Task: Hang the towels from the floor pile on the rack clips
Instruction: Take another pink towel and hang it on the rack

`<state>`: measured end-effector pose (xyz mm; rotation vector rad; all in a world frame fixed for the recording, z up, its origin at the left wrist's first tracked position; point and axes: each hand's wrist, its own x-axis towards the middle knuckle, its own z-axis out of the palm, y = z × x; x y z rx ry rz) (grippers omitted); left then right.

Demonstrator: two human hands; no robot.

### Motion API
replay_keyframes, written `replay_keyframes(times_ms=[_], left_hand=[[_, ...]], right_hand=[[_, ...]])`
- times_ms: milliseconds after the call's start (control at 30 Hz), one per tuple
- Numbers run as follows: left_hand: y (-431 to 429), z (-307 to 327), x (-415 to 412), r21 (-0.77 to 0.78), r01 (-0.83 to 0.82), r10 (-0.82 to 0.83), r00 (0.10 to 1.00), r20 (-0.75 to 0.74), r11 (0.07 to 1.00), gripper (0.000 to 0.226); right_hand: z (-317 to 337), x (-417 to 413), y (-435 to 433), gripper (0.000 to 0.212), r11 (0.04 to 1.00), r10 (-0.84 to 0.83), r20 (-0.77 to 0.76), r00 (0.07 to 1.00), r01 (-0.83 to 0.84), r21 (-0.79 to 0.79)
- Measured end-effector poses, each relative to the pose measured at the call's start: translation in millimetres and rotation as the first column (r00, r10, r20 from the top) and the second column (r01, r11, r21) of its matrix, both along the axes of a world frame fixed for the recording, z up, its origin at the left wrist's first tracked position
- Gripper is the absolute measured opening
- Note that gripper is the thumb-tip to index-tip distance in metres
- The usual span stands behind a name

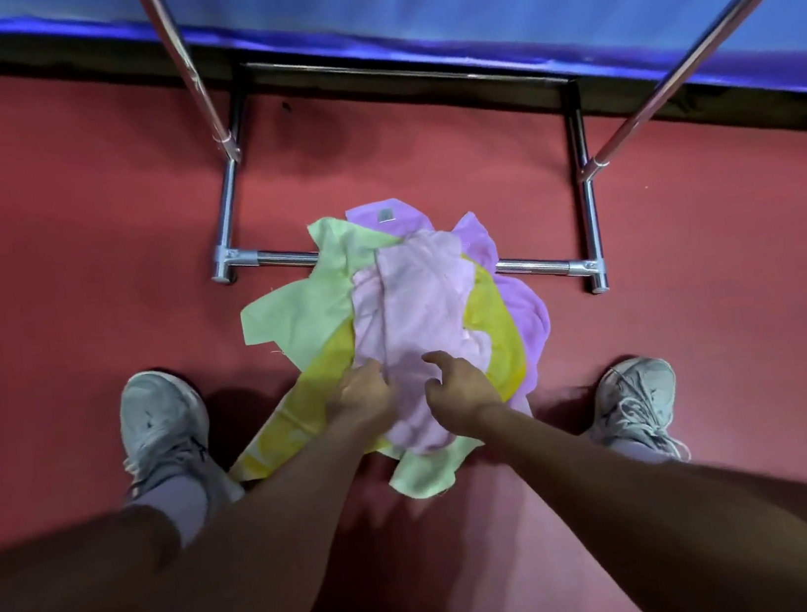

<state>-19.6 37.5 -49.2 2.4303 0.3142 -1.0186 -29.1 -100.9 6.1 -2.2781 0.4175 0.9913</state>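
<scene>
Pick-up step: the left hand point(359, 390) pinches the pink towel point(416, 299) topping the pile point(298, 310) under both hands. The right hand point(459, 383) curls beside it, grip unclear. Next, that towel likely needs lifting free alone.

Left hand point(359, 396) and right hand point(460, 387) on the pink towel point(416, 304) atop the pile point(299, 315), rack bar point(281, 258) beneath.

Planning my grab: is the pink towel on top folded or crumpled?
Crumpled: the pink towel lies loosely wrinkled atop the pile, edges uneven, no neat fold.
</scene>
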Motion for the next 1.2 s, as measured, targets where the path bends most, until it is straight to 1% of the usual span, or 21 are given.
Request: replay_keyframes(times_ms=[100,200,267,300,367,400,467,533,567,633,700,733,833,900,967,1000,1033,1100,1167,1200], left_hand=[[-20.2,-15.6,-1.4,0.004,-0.134,0.134,0.991,-0.019,0.991,0.038],[-33.7,-18.2,2.2,0.007,-0.197,0.197,0.979,-0.048,0.98,0.031],[-39.6,-16.2,5.2,0.032,-0.222,0.223,0.974,-0.037,0.975,0.031],[-41.0,-16.0,6.9,0.049,-0.254,0.255,0.967,-0.026,0.966,0.037],[-39.5,-18.0,11.1,0.09,-0.333,0.333,0.943,0.013,0.939,0.058],[-37.7,-21.7,13.8,0.109,-0.336,0.336,0.942,0.015,0.936,0.06],[-33.3,-29.7,17.5,0.101,-0.276,0.277,0.961,-0.002,0.956,0.046],[-31.5,-26.0,16.8,0.096,-0.24,0.237,0.971,0.038,0.966,0.03],[-32.3,-22.5,13.8,0.1,-0.239,0.233,0.97,0.065,0.966,0.026],[-35.7,-11.6,7.7,0.09,-0.253,0.243,0.963,0.116,0.963,0.026],[-40.3,6.9,6.2,0.024,-0.241,0.237,0.965,0.112,0.97,0.029],[-41.8,18.1,7.2,-0.023,-0.234,0.235,0.966,0.107,0.972,0.027],[-40.7,59.8,20.5,-0.151,-0.184,0.211,0.96,0.184,0.971,0.008],[-36.1,97.6,30.9,-0.226,-0.171,0.229,0.937,0.264,0.959,0.013],[-31.4,137.2,39.6,-0.332,-0.201,0.301,0.91,0.286,0.922,0.013],[-29.2,157.5,42.7,-0.394,-0.236,0.356,0.896,0.265,0.888,0.013],[-27.0,177.2,45.8,-0.471,-0.282,0.424,0.877,0.227,0.836,0.013],[-20.5,208.7,51.0,-0.59,-0.385,0.55,0.826,0.122,0.709,0.009],[-12.6,242.1,49.8,-0.672,-0.41,0.6,0.797,0.064,0.617,0.011],[-9.7,257.8,47.3,-0.707,-0.399,0.594,0.804,0.037,0.584,0.013]], right_hand=[[-8.6,-4.7,-3.2,0.048,0.998,-0.058,0.001,0.998,0.058,-0.013],[-11.3,-6.4,-7.0,0.048,0.995,-0.103,0.022,0.994,0.103,0.005],[-8.1,-5.8,-10.6,0.048,0.99,-0.138,0.03,0.99,0.137,0.016],[-6.4,-5.6,-12.1,0.049,0.989,-0.15,0.035,0.988,0.149,0.021],[-3.9,-5.0,-14.5,0.049,0.987,-0.16,0.045,0.986,0.159,0.028],[-3.5,-5.2,-15.9,0.049,0.986,-0.164,0.052,0.985,0.162,0.031],[-3.0,-4.5,-18.6,0.048,0.986,-0.166,0.068,0.984,0.163,0.039],[-1.8,-5.2,-21.8,0.048,0.986,-0.163,0.073,0.984,0.16,0.037],[0.0,-7.0,-23.2,0.049,0.987,-0.162,0.066,0.985,0.16,0.033],[7.5,-8.4,-25.4,0.05,0.986,-0.169,0.054,0.984,0.168,0.022],[17.3,-7.5,-28.3,0.051,0.986,-0.169,0.053,0.984,0.169,0.015],[23.4,-6.4,-28.8,0.052,0.988,-0.153,0.061,0.986,0.153,0.014],[49.0,2.0,-28.7,0.056,0.998,-0.068,0.112,0.991,0.068,-0.003],[72.0,9.1,-29.1,0.056,1.0,-0.021,0.157,0.987,0.018,0.019],[100.0,13.9,-29.2,0.052,0.997,0.014,0.203,0.979,-0.029,0.069],[115.7,15.5,-29.0,0.048,0.993,0.029,0.241,0.97,-0.055,0.101],[131.4,17.1,-28.7,0.045,0.988,0.034,0.293,0.956,-0.078,0.137],[163.9,19.5,-28.7,0.038,0.97,0.023,0.382,0.924,-0.113,0.214],[189.1,22.8,-32.0,0.015,0.968,0.043,0.489,0.871,-0.157,0.194],[199.6,23.4,-34.4,0.008,0.97,0.044,0.554,0.832,-0.169,0.177]])
